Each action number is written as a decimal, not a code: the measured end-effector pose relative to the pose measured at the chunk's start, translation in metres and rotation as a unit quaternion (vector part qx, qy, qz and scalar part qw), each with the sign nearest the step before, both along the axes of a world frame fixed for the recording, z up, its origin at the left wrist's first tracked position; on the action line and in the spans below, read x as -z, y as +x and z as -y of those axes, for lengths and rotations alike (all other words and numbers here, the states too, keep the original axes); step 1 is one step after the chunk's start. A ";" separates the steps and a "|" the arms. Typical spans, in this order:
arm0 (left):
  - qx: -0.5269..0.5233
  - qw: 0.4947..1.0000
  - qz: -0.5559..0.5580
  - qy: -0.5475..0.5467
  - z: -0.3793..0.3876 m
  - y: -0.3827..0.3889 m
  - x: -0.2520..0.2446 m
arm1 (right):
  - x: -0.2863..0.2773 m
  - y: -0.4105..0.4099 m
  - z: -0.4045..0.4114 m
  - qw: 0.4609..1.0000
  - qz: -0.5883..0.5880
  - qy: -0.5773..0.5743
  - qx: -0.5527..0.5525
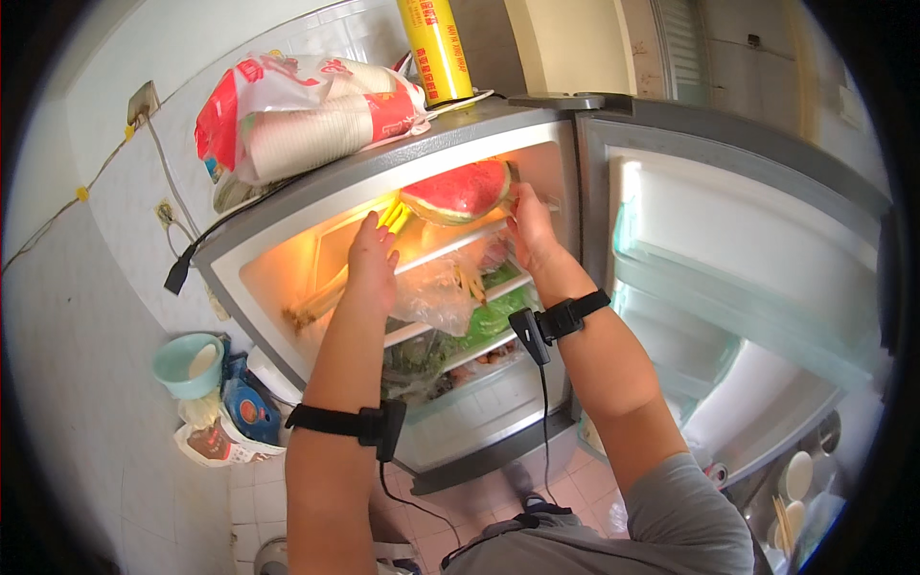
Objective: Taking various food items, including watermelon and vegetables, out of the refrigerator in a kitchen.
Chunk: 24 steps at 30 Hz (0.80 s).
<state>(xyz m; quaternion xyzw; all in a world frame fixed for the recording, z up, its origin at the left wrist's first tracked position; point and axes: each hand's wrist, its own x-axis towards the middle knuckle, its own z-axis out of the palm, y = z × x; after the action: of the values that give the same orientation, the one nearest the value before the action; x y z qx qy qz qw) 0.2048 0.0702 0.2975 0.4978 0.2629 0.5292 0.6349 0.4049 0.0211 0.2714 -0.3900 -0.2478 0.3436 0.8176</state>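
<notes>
A cut piece of watermelon (460, 188), red flesh showing and seemingly covered in clear film, sits high in the open refrigerator (474, 424). My right hand (533, 226) is at the melon's right edge; the far fingertips are hidden, so its grip is unclear. My left hand (372, 262) holds nothing, its fingers apart, left of and below the melon. Yellow stalks (394, 214) lie between that hand and the fruit. Pale long stalks with brown root ends (305, 310) stretch along the compartment's left side. Under the melon, a clear plastic bag (438, 295) hangs over a shelf edge.
The refrigerator door (719, 215) stands swung out to the right, with clear racks. Green bagged vegetables (496, 316) fill lower shelves. On top are bagged paper cups (309, 136) and a yellow cling wrap box (435, 50). A black plug (178, 273) dangles left, above a teal basin (188, 366).
</notes>
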 end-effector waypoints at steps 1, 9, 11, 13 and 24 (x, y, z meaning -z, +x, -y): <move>-0.003 1.000 -0.003 0.002 -0.011 0.010 0.001 | 0.000 0.005 -0.012 1.000 -0.003 0.002 -0.003; -0.023 0.995 -0.030 -0.095 -0.084 0.056 0.016 | -0.014 0.014 -0.069 0.997 -0.049 -0.009 0.065; -0.024 0.994 -0.022 -0.104 -0.094 0.065 0.020 | -0.013 0.021 -0.082 0.997 -0.046 -0.009 0.058; -0.024 0.993 -0.017 -0.115 -0.101 0.078 0.024 | -0.003 0.032 -0.100 0.997 -0.041 -0.005 0.059; 0.092 0.993 0.034 -0.073 -0.050 0.060 0.001 | -0.024 -0.013 -0.046 0.997 -0.043 0.061 0.013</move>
<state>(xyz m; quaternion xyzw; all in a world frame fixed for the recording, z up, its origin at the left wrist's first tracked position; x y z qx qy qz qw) 0.2649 0.1206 0.2965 0.4540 0.2317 0.4648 0.7240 0.3920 0.0670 0.2957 -0.3273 -0.2280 0.3336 0.8542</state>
